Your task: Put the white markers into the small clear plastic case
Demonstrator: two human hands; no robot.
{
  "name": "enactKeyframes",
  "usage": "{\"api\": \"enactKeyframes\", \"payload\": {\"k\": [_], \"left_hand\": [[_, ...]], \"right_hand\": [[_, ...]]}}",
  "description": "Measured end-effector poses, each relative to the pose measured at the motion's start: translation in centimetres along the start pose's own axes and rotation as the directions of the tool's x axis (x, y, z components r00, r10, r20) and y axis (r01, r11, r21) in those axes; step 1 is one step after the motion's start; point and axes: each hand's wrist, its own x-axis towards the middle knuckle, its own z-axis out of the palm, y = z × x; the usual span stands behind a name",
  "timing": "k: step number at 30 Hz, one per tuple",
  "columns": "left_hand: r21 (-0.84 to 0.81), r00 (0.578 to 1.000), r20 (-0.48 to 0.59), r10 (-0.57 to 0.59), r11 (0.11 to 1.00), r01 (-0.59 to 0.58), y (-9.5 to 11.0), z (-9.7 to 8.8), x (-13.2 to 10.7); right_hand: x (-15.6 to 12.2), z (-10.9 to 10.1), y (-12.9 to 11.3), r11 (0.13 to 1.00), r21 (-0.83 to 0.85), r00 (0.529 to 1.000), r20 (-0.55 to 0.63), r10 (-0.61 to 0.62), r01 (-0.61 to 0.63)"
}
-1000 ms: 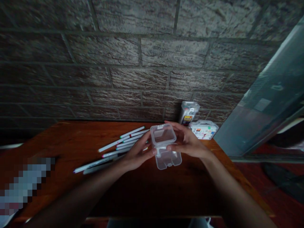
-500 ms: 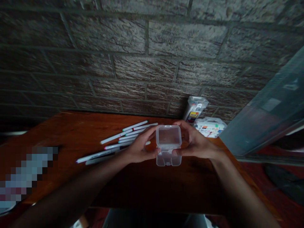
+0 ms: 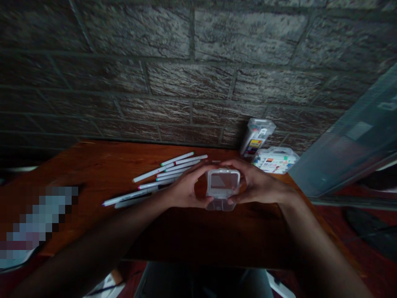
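Note:
Between my two hands, over the wooden table (image 3: 93, 165), is a small clear plastic case (image 3: 221, 203) with a rectangular top section. My left hand (image 3: 187, 188) grips its left side, thumb low at the front and fingers curled toward the far edge. On the other side my right hand (image 3: 256, 184) holds it the same way, its thumb at the lower front corner. Several white markers (image 3: 151, 174) with coloured ends lie loosely together beside and beyond my left hand.
A tall clear marker case (image 3: 257, 136) stands against the brick wall (image 3: 173, 82). Beside it is a wide clear case of markers (image 3: 276, 160) with a handle. A grey panel (image 3: 347, 136) rises at the table's right edge. A pixelated patch (image 3: 40, 227) covers something at left.
My fingers have moved over the far edge of the case, and its top section now looks shallower and tilted differently. The whole view has shifted slightly. The markers stay in place.

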Motion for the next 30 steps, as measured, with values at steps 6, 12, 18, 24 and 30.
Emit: {"api": "enactKeyframes", "payload": {"k": [6,12,18,24,30], "left_hand": [[0.062,1.0,0.019,-0.003,0.998,0.002,0.4,-0.2,0.1],[0.115,0.998,0.044,0.034,0.993,-0.039,0.6,-0.4,0.1],[0.148,0.994,0.106,0.034,0.988,-0.05,0.2,-0.5,-0.1],[0.212,0.987,0.151,-0.049,0.977,0.016,-0.1,-0.5,-0.4],[0.149,0.988,0.148,-0.046,0.989,0.024,-0.2,-0.5,-0.4]], "right_hand": [[0.1,0.0,0.2,0.997,-0.08,1.0,-0.01,-0.023,0.022],[0.2,-0.2,0.2,0.993,-0.088,0.997,-0.002,-0.076,0.075],[0.1,-0.8,0.3,1.0,0.018,1.0,0.018,-0.009,0.009],[-0.3,-1.2,1.1,0.996,-0.074,0.992,0.113,0.06,-0.052],[0.0,-1.2,2.1,0.99,-0.144,0.99,0.142,0.016,0.004]]}}
